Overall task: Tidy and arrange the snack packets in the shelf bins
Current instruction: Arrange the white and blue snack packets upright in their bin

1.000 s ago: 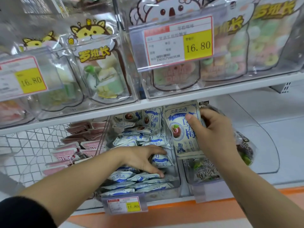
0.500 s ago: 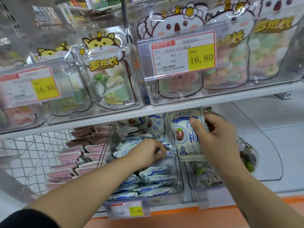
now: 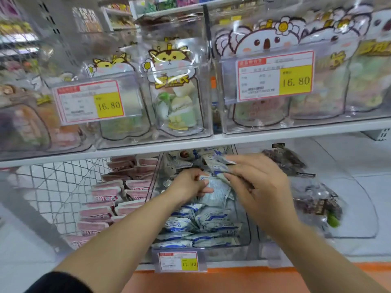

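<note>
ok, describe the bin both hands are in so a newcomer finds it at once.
Below the white shelf board carrying the cartoon-animal pouches, look at the lower row. The middle clear bin, where the left hand and right hand reach, is the one. Only it holds blue-and-white packets: pink packets lie left, dark packets right.

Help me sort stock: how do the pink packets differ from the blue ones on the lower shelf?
The pink packets lie in tidy overlapping rows; the blue packets sit in a loose heap. The pink packets are untouched, while the left hand and right hand each grip blue packets. Both are small flat pouches, side by side.
</note>
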A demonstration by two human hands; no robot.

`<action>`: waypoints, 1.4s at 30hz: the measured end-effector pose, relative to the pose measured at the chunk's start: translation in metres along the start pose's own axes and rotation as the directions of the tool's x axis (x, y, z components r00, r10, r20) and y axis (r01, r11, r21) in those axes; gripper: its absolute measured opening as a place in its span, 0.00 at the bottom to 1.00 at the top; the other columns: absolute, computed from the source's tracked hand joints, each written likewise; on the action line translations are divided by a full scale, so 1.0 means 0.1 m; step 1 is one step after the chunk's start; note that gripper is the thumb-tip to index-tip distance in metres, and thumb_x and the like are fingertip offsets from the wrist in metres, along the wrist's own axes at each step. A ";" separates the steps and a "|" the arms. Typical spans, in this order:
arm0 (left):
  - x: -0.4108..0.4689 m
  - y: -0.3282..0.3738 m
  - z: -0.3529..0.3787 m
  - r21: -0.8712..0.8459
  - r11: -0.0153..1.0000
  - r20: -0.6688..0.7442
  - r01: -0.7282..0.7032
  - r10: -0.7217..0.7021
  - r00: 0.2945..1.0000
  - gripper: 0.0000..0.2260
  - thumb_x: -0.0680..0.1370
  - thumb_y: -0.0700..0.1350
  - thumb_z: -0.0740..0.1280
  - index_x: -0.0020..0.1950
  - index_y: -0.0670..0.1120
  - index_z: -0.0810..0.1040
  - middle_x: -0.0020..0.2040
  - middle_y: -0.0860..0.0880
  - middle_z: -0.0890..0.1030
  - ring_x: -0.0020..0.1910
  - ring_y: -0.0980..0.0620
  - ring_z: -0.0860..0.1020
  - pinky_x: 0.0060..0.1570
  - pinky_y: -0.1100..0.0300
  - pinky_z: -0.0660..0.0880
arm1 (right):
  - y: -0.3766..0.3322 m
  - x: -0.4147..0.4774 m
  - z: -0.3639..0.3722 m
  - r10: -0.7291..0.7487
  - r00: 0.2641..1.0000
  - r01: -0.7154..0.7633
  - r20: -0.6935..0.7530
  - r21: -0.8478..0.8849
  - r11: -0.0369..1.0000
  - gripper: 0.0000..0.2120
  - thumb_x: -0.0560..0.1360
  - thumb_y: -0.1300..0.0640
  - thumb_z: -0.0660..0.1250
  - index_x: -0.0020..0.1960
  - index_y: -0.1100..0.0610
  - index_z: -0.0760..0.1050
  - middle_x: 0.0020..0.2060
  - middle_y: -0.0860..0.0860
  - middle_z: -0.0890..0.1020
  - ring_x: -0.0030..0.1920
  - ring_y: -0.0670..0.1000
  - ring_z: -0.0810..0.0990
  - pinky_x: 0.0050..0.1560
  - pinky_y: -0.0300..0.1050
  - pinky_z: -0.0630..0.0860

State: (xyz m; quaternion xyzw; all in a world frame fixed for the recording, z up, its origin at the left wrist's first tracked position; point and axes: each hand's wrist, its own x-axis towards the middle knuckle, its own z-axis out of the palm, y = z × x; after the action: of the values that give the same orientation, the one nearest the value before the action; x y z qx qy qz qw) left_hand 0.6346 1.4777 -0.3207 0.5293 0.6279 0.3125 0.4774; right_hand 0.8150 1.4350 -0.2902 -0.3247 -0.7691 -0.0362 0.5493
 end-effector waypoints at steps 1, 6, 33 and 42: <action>-0.01 0.00 0.00 -0.035 0.999 0.011 0.007 -0.006 1.000 0.07 0.80 0.35 0.60 0.56 0.40 0.74 0.52 0.43 0.78 0.43 0.54 0.82 0.44 0.64 0.78 | 0.00 0.02 0.02 -0.058 0.998 0.058 0.022 0.008 0.998 0.04 0.73 0.61 0.69 0.43 0.61 0.82 0.49 0.51 0.84 0.50 0.50 0.80 0.53 0.45 0.75; 0.00 -0.03 -0.06 -0.169 0.982 0.061 0.090 -0.080 0.995 0.08 0.81 0.35 0.57 0.58 0.40 0.73 0.55 0.42 0.80 0.45 0.54 0.82 0.48 0.63 0.78 | 0.00 0.11 0.10 -0.049 0.997 0.042 0.058 0.111 0.993 0.06 0.73 0.60 0.69 0.42 0.61 0.83 0.49 0.47 0.82 0.51 0.45 0.79 0.54 0.37 0.74; -0.03 0.00 -0.16 -0.294 0.944 0.124 0.152 -0.121 0.985 0.11 0.77 0.36 0.65 0.60 0.41 0.76 0.54 0.42 0.82 0.51 0.49 0.81 0.57 0.59 0.76 | 0.09 0.12 0.20 0.227 0.514 0.179 0.827 -0.362 0.915 0.11 0.79 0.47 0.58 0.57 0.46 0.75 0.51 0.43 0.81 0.55 0.46 0.77 0.74 0.51 0.43; -0.37 0.28 -0.24 -0.308 0.946 -0.207 -0.105 0.041 0.978 0.09 0.77 0.30 0.61 0.43 0.42 0.75 0.39 0.45 0.80 0.40 0.52 0.80 0.45 0.63 0.80 | 0.14 0.15 0.14 0.225 0.581 -0.193 0.782 -0.136 0.972 0.11 0.79 0.54 0.60 0.56 0.47 0.79 0.48 0.43 0.84 0.47 0.42 0.80 0.72 0.37 0.49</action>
State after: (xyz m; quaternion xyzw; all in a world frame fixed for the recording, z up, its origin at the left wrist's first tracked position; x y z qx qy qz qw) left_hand 0.6216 1.4511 -0.2773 0.4351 0.5937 0.4777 0.4796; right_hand 0.8086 1.4585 -0.2871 -0.4049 -0.8879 0.1621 0.1466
